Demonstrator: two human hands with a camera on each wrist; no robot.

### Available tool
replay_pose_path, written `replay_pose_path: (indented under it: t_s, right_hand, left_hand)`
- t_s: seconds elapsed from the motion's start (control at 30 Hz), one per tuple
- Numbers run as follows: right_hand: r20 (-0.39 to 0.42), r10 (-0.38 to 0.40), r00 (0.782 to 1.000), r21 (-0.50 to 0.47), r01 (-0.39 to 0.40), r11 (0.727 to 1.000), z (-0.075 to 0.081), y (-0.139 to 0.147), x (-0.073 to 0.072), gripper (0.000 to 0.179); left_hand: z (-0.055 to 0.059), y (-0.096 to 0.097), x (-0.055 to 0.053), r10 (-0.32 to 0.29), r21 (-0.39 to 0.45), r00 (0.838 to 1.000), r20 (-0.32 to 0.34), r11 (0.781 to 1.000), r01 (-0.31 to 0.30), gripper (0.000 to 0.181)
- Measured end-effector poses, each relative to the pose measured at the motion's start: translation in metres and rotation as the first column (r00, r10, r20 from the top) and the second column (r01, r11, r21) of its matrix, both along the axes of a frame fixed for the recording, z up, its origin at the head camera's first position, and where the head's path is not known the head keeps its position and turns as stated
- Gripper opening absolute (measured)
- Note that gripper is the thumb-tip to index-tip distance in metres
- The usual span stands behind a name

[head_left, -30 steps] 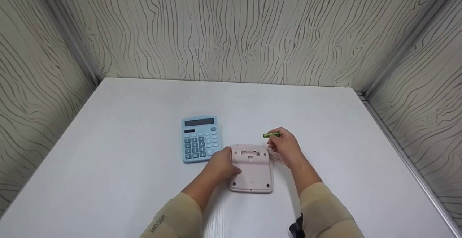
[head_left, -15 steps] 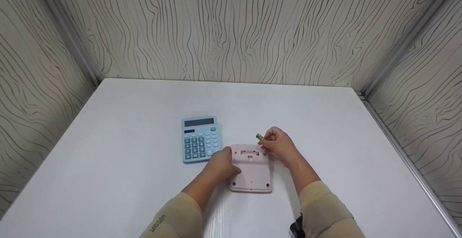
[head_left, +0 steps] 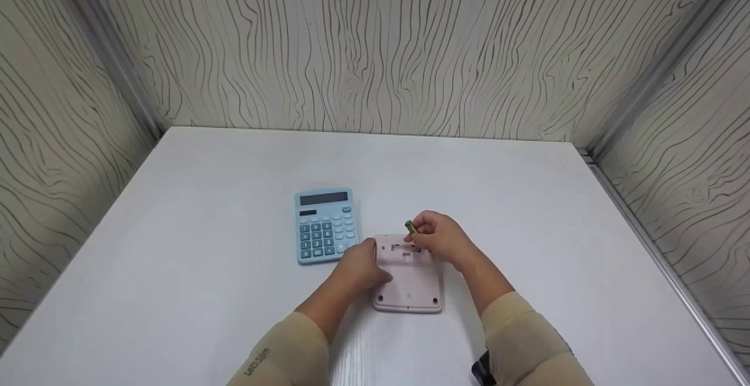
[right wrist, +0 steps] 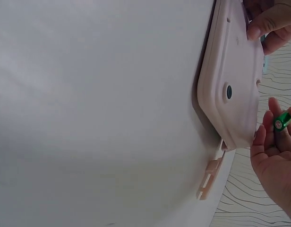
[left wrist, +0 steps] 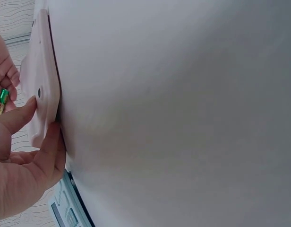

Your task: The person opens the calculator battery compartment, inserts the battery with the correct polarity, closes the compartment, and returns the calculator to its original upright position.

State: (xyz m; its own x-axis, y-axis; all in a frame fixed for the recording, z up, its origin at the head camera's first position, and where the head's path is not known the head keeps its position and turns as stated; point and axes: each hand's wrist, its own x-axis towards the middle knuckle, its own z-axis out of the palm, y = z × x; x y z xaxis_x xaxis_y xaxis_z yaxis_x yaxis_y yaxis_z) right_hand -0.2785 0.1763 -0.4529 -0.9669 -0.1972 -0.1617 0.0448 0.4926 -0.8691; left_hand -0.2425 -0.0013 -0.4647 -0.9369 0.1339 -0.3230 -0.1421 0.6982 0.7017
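A pale pink calculator (head_left: 408, 283) lies face down on the white table, its battery slot (head_left: 404, 249) uncovered near the far edge. My left hand (head_left: 358, 266) grips its left side, thumb on the back and fingers at the edge, as the left wrist view also shows. Between thumb and fingers my right hand (head_left: 440, 236) pinches a small green battery (head_left: 410, 226), tilted over the slot. In the right wrist view the green battery (right wrist: 281, 121) shows its flat end toward the camera. The slot is partly covered by the right fingers.
A blue calculator (head_left: 326, 226) lies face up just left of the pink one, close to my left hand. In the right wrist view a small pink battery cover (right wrist: 210, 178) lies on the table beside the pink calculator. Patterned panels (head_left: 363, 46) wall in the table.
My right hand has moved left and nearer with the battery, from beside the pink calculator to over its slot, and the battery has turned from level to steep. My left hand stays put.
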Motion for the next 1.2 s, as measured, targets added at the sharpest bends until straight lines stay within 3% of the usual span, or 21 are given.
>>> replay_pose_path:
  t_s: [0.37, 0.57, 0.7, 0.8, 0.87, 1.2]
  right_hand:
    - [-0.124, 0.062, 0.99, 0.211, -0.035, 0.977, 0.001, -0.01, 0.004, 0.007]
    - [-0.158, 0.156, 0.975, 0.334, -0.096, 0.937, -0.002, -0.014, 0.005, 0.009]
    - [-0.211, 0.286, 0.935, 0.48, -0.156, 0.863, -0.002, -0.018, 0.007, 0.01]
    - [-0.247, 0.361, 0.899, 0.584, -0.16, 0.796, -0.002, -0.021, 0.008, 0.018]
    - [-0.265, 0.391, 0.882, 0.627, -0.15, 0.765, -0.003, -0.023, 0.008, 0.021]
    - [-0.358, 0.517, 0.777, 0.698, -0.145, 0.701, -0.004, -0.025, 0.013, 0.016]
  left_hand:
    - [-0.001, 0.0, 0.0, 0.005, 0.01, 1.0, 0.0, 1.0, -0.005, 0.077]
    - [0.0, 0.0, 0.0, -0.001, -0.007, 1.0, -0.018, 1.0, 0.0, 0.075]
    - [0.0, 0.0, 0.0, -0.002, -0.022, 1.0, -0.029, 1.0, 0.001, 0.078]
    - [-0.001, 0.0, 0.0, 0.007, -0.01, 1.0, -0.02, 1.0, -0.007, 0.081]
    - [-0.001, 0.001, 0.0, 0.012, 0.011, 1.0, -0.011, 1.0, -0.012, 0.082]
    - [-0.004, 0.0, -0.002, -0.019, 0.003, 0.999, -0.034, 1.0, 0.019, 0.075]
